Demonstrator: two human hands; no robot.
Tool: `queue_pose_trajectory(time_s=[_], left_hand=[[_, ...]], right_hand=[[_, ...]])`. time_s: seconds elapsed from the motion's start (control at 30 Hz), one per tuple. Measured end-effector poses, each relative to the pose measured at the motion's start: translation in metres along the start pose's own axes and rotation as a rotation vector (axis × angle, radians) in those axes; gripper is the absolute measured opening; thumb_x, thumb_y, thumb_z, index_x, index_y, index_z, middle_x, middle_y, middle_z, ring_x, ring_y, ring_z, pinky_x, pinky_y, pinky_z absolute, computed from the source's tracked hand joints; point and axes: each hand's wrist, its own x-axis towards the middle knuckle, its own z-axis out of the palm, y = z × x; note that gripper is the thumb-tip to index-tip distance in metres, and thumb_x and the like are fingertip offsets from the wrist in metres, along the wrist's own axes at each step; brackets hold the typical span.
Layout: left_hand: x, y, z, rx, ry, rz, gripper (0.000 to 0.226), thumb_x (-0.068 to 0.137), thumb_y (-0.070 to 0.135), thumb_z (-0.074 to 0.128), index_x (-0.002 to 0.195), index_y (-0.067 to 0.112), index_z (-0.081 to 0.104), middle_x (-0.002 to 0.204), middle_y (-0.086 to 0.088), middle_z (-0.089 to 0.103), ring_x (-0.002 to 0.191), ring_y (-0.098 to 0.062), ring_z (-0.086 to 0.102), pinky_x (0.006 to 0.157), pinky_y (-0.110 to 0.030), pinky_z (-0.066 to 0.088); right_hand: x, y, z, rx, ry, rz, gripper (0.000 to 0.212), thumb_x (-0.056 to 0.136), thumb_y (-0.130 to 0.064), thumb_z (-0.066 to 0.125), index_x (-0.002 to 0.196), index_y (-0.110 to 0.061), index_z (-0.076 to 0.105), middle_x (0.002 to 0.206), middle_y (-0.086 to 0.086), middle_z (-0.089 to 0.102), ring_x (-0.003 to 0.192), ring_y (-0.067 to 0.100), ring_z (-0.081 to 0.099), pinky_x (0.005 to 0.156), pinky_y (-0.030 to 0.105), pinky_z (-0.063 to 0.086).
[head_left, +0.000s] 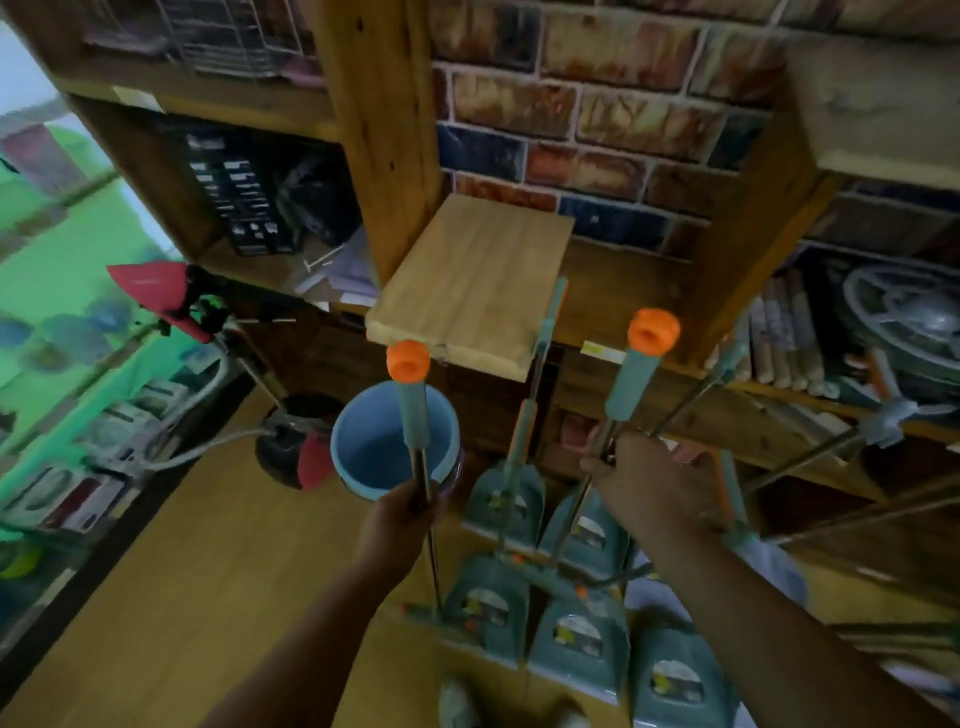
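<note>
Hands full: your left hand (402, 525) grips a teal-handled steel pole (414, 415), right hand (649, 488) its twin pole (631, 376); round blue plastic bucket (363, 452) just behind.

Both forearms bare, stretched forward and up from bottom edge. Left hand (402, 519) closed in fist round left pole (414, 415), thumb side up. Right hand (654, 488) higher, back toward camera, fingers curled round right pole (631, 379). Hands well apart

Forearms (291, 649), left hand (400, 514) and right hand (649, 483) are bare; shoes (457, 701) look pale grey.
</note>
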Motion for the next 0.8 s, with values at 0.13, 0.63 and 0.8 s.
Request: queue_pose_trajectory(time_s=[0.13, 0.63, 0.8], left_hand=[[0.016, 0.015, 0.013, -0.038, -0.072, 0.045, 0.005, 0.083, 0.041, 0.064, 0.079, 0.045, 0.063, 0.072, 0.017, 0.062, 0.068, -0.007, 0.056, 0.067, -0.035, 0.046], [0.066, 0.044, 0.045, 0.029, -0.438, 0.158, 0.018, 0.086, 0.024, 0.064, 0.101, 0.020, 0.072, 0.109, -0.005, 0.064, 0.098, -0.016, 0.065, 0.083, -0.029, 0.056], [0.060, 0.043, 0.032, -0.008, -0.494, 0.020, 0.044, 0.085, 0.030, 0.063, 0.106, 0.068, 0.061, 0.121, 0.000, 0.070, 0.112, -0.014, 0.066, 0.097, -0.033, 0.055]], right_hand=[[0.051, -0.012, 0.012, 0.137, -0.079, 0.082, 0.024, 0.086, -0.034, 0.069, 0.101, -0.016, 0.065, 0.094, 0.007, 0.067, 0.089, 0.026, 0.064, 0.077, 0.037, 0.054], [0.150, -0.025, 0.019, 0.171, 0.022, -0.052, 0.010, 0.081, -0.026, 0.067, 0.083, -0.017, 0.063, 0.080, 0.002, 0.065, 0.079, 0.021, 0.064, 0.065, 0.029, 0.047], [0.174, -0.029, 0.035, 0.229, 0.031, 0.011, 0.023, 0.084, -0.023, 0.067, 0.104, -0.010, 0.065, 0.097, 0.006, 0.065, 0.090, 0.023, 0.061, 0.080, 0.036, 0.053]])
